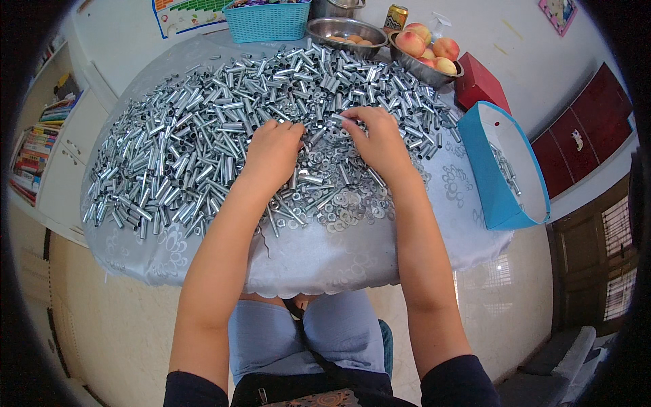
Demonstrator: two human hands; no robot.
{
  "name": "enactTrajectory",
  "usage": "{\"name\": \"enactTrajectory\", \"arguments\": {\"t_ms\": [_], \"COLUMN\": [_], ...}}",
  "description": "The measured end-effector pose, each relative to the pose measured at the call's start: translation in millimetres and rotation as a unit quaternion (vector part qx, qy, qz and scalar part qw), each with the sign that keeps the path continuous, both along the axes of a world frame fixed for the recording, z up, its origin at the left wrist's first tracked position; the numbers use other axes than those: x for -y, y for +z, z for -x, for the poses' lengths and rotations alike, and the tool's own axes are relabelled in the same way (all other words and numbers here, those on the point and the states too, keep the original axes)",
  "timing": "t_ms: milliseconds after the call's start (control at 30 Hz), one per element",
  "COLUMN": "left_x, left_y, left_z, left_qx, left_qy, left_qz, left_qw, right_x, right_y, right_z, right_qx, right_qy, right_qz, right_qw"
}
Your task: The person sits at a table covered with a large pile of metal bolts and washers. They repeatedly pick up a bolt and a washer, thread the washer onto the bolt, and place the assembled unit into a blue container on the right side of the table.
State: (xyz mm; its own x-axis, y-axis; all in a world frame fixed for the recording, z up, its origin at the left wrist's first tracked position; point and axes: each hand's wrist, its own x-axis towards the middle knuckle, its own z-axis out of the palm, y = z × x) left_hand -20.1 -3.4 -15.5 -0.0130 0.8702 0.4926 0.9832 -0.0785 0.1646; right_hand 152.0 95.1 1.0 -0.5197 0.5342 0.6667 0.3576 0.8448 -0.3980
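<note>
A wide heap of shiny metal tubes (224, 112), mixed with thin bolts, covers much of the table. Flat metal washers (352, 207) lie loose along its near side, between my forearms. My right hand (381, 141) pinches a short metal tube (337, 119) between thumb and forefinger, just above the pile. To its left, my left hand (272, 154) reaches into the heap with its fingers curled together. Its fingertips point down among the parts, and whatever they grip is hidden.
A blue fabric bin (498, 197) with a few metal parts inside stands at the table's right. Behind the heap are a turquoise basket (268, 24), a steel bowl of eggs (317, 30), a bowl of peaches (434, 76), a can (395, 18) and a red box (481, 83).
</note>
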Motion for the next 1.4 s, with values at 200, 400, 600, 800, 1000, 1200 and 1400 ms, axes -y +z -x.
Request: {"name": "enactTrajectory", "arguments": {"t_ms": [200,400,600,800,1000,1200,1400], "left_x": [-4.5,7.6,8.4,0.1,-1.2,0.4,-1.5], "left_y": [-2.0,14.3,21.2,1.6,-3.0,-1.6,7.4], "left_z": [-0.9,-3.4,-8.1,-5.3,-2.3,-0.8,-0.6], "left_qx": [-0.013,-0.018,-0.013,-0.050,0.005,0.076,0.213], "left_qy": [0.010,-0.014,0.019,0.002,-0.001,-0.018,-0.022], "left_qz": [-0.001,0.042,0.097,-0.004,0.000,-0.015,-0.049], "left_qw": [1.000,0.999,0.995,0.999,1.000,0.997,0.976], "right_x": [0.0,1.0,-0.3,-0.6,0.3,0.0,0.0], "right_y": [-0.9,-0.1,-0.4,-1.6,-0.2,-1.7,-0.7], "right_z": [1.1,-0.3,-0.7,0.3,-0.7,0.0,0.5], "right_qx": [0.002,0.001,0.008,0.006,0.009,0.009,0.011], "right_qy": [0.003,0.005,0.004,0.010,0.007,0.018,0.011], "right_qz": [0.002,0.002,0.005,0.001,0.018,0.018,0.014], "right_qw": [1.000,1.000,1.000,1.000,1.000,1.000,1.000]}}
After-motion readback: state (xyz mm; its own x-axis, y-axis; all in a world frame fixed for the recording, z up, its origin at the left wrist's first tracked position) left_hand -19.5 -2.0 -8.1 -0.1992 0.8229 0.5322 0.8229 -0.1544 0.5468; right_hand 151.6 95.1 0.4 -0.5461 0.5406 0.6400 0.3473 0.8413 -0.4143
